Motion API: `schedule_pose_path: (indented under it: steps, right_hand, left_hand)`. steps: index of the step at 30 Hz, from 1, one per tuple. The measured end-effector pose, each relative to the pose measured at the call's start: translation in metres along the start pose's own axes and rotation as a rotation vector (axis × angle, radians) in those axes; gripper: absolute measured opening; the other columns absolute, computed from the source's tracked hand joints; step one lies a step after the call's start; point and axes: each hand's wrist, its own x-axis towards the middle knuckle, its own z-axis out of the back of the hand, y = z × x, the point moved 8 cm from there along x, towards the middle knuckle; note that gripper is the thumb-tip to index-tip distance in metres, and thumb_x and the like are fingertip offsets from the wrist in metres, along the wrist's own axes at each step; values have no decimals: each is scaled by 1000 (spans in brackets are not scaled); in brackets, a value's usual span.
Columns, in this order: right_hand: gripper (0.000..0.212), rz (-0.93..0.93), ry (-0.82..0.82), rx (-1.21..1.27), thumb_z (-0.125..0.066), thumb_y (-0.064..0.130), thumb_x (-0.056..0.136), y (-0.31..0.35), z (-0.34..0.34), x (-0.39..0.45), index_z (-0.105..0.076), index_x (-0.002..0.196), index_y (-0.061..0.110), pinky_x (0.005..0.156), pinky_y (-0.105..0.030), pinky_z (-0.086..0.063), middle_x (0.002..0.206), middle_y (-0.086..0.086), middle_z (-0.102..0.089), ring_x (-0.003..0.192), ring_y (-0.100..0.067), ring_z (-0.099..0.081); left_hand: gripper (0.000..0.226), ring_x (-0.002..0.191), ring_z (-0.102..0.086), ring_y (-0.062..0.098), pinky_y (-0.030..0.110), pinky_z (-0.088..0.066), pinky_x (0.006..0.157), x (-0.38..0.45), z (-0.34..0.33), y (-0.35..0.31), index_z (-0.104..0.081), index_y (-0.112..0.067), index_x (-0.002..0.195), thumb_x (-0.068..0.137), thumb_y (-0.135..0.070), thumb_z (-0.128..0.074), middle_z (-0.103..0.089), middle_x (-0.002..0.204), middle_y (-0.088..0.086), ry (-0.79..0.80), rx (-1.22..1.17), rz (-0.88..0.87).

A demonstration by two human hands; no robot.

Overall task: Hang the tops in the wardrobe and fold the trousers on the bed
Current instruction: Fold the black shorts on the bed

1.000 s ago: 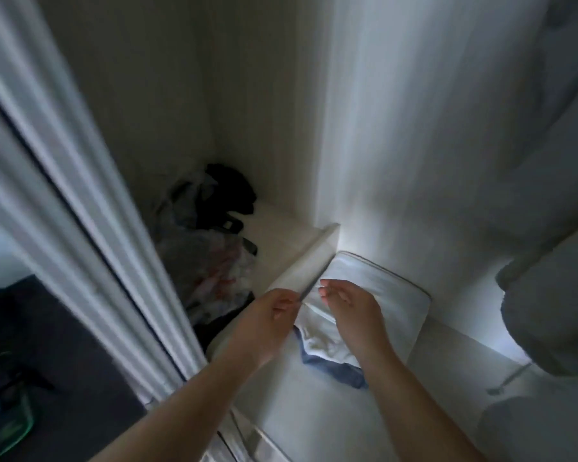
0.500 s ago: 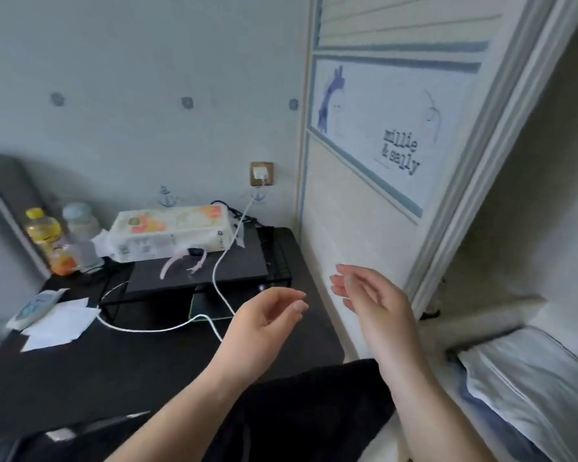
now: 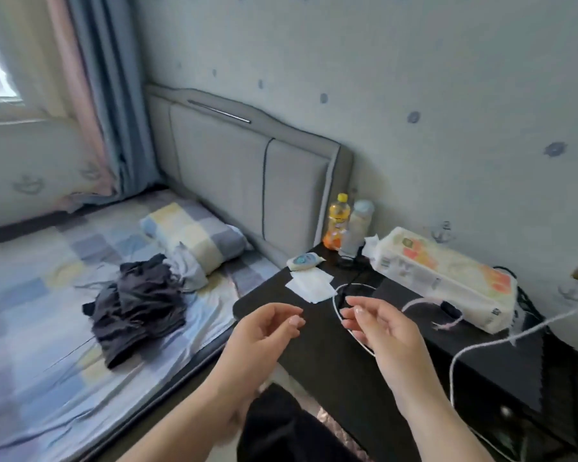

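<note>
We see both hands raised, holding nothing: left hand [image 3: 264,331] and right hand [image 3: 381,325] with fingers loosely curled, palms facing each other, over the edge of the black bedside table [image 3: 314,355]. The dark trousers [image 3: 137,303] lie crumpled on the checked bed sheet [image 3: 30,295], beside the pillow [image 3: 194,238]. On the table: tissue pack [image 3: 444,278], white cable [image 3: 481,341], orange drink bottle [image 3: 337,221].

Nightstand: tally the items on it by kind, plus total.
Bottles: 2, orange and clear
Tissue packs: 1
Tubes: 1
Loose tissues: 1
Cables: 1
Total: 6
</note>
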Motion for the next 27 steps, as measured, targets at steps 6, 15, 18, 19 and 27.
schedule_pose_path:
  steps: [6, 15, 18, 19, 27]
  right_hand:
    - [18, 0, 393, 50, -53, 20, 95, 0, -143, 40, -68, 99, 28, 76, -20, -53, 91, 12, -72, 88, -3, -67]
    - [17, -23, 675, 18, -55, 19, 94, -16, -332, 88, -68, 101, 27, 80, -25, -53, 94, 10, -73, 90, -6, -68]
    - [16, -76, 698, -14, -56, 18, 94, -36, -393, 112, -68, 99, 27, 76, -21, -50, 93, 11, -73, 88, -5, -68]
    - [17, -97, 704, -27, -56, 17, 94, -42, -407, 117, -68, 98, 28, 75, -20, -49, 92, 13, -73, 88, -4, -68]
    - [17, -251, 714, -167, -61, 23, 91, -124, -502, 176, -67, 95, 38, 75, -19, -47, 91, 10, -72, 89, -2, -66]
  left_hand:
    - [10, 83, -69, 6, 15, -51, 75, -20, 127, 38, -70, -24, 93, 91, -19, -61, -74, 87, -8, -361, -22, 90]
    - [9, 80, -69, 5, 15, -49, 70, -17, 286, 96, -68, -22, 97, 92, -20, -60, -74, 87, -9, -617, -17, 191]
    - [10, 80, -68, 3, 15, -51, 72, 2, 344, 123, -68, -22, 97, 93, -20, -60, -74, 87, -9, -632, -15, 245]
    - [10, 81, -68, 3, 16, -51, 74, 7, 359, 131, -68, -23, 97, 93, -21, -59, -74, 88, -9, -630, -8, 271]
    - [10, 83, -68, 0, 21, -49, 76, 66, 449, 220, -67, -29, 96, 94, -25, -57, -73, 87, -15, -595, -12, 518]
